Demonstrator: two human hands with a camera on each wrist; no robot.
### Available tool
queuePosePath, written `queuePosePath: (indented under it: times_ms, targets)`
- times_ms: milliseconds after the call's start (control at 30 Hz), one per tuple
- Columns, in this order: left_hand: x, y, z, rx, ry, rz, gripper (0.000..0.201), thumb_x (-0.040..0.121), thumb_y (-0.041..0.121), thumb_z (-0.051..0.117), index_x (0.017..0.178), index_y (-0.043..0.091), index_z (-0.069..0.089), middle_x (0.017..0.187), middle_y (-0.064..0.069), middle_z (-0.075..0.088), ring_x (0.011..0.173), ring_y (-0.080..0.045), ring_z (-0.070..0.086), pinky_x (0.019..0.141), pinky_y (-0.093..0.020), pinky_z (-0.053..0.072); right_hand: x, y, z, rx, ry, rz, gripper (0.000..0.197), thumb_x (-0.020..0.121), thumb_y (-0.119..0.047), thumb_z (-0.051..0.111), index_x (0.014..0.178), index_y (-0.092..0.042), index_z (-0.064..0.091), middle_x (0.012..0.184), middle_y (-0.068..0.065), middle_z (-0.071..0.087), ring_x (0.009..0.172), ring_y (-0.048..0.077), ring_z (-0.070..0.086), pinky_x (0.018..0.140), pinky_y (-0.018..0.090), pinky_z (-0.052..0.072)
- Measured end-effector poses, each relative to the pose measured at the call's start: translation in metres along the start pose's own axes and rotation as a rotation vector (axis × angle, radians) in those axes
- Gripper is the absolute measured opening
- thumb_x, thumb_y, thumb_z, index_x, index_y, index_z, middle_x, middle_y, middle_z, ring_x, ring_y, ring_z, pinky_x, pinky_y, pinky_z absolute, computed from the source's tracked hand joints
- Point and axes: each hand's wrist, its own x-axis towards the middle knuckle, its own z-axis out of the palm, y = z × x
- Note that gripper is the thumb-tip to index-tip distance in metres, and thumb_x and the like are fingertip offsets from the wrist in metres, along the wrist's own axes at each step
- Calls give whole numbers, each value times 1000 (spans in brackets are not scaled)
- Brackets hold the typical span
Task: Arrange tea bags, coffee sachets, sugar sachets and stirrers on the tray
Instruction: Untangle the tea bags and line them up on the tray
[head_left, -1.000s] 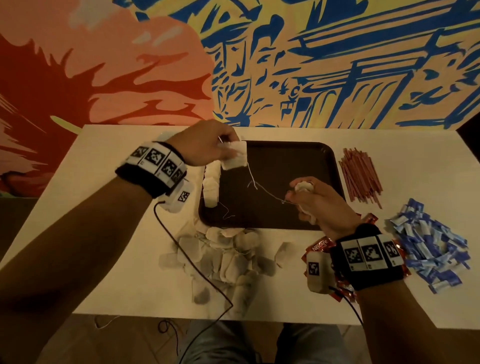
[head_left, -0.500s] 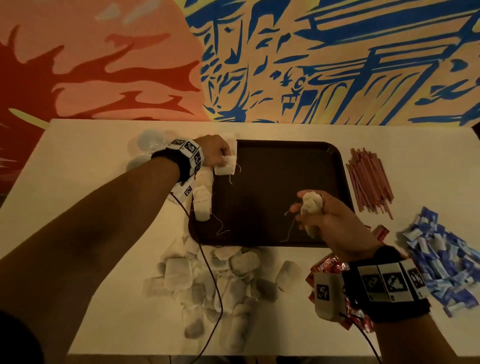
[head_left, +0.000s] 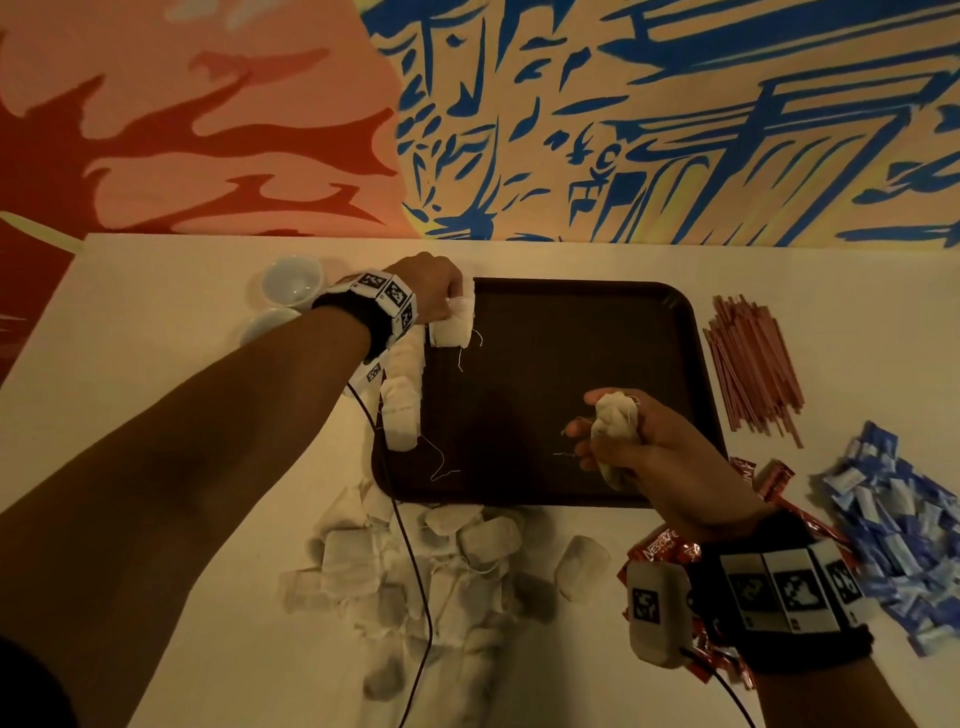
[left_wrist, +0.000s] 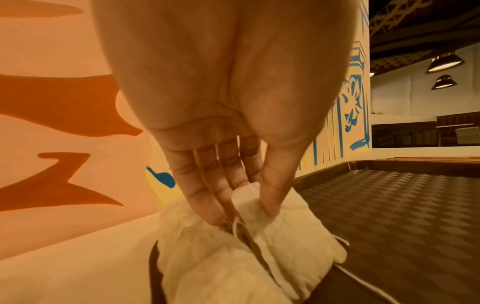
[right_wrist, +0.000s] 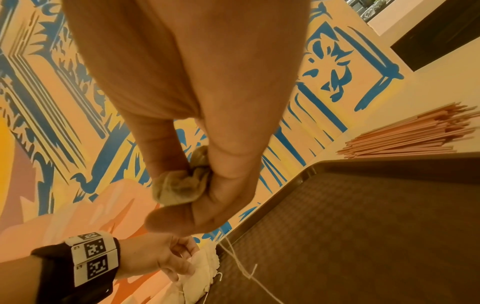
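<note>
White counter (head_left: 156, 415) under a painted wall, with a dark brown tray (head_left: 571, 389) sitting in the middle. Loose tea bag pile (head_left: 415, 561) spills over the counter just in front of the tray; stirrers (head_left: 753, 364), blue sugar sachets (head_left: 909, 519) and red Nescafe coffee sachets (head_left: 670, 545) are off to the right. Left hand (head_left: 431, 286) pinches a tea bag (head_left: 452, 330) at the tray's far left corner, at the top of a row of tea bags (head_left: 402, 410) along that edge. Right hand (head_left: 639, 447) is closed around a bunched tea bag (head_left: 613, 421) over the tray, strings dangling.
</note>
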Motion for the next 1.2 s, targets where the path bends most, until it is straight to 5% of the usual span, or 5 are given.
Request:
queuePosePath:
  times_ms: [400, 633, 900, 1033, 1200]
  targets:
    - [-106, 22, -20, -329, 154, -57, 30, 90, 37, 72, 116, 23, 65, 109, 3, 67, 101, -17, 62, 92, -34, 49, -36, -10, 20, 248, -52, -6, 35, 100, 0, 54, 131, -16, 53, 115, 17, 70, 88, 29, 72, 64, 36, 58]
    - [-226, 68, -16, -667, 225, 11, 19, 92, 35, 72, 110, 29, 68, 97, 13, 69, 91, 0, 62, 77, -12, 44, -74, -7, 47, 161, -123, -28, 26, 101, -6, 57, 126, -13, 58, 112, 16, 71, 72, 19, 65, 49, 30, 49]
    - [-309, 118, 31, -918, 180, 96, 19, 92, 34, 71, 111, 35, 68, 98, 14, 72, 97, -3, 67, 96, -37, 54, -118, 10, 61, 38, -247, -88, 37, 98, -5, 64, 130, -13, 48, 106, 15, 74, 65, 19, 55, 46, 26, 42]
    - [-332, 135, 36, -977, 180, 157, 22, 91, 38, 72, 112, 34, 70, 103, 13, 72, 99, -5, 68, 94, -36, 55, -130, 15, 67, -52, -323, -125, 53, 92, -9, 72, 134, -16, 42, 105, 27, 65, 66, 18, 56, 48, 29, 43]
    - [-346, 141, 45, -1015, 193, 184, 20, 94, 34, 69, 110, 23, 73, 97, 5, 75, 91, -15, 72, 89, -46, 57, -137, 16, 77, -114, -325, -107, 48, 94, -12, 71, 132, -21, 44, 87, 11, 61, 67, 19, 54, 48, 27, 40]
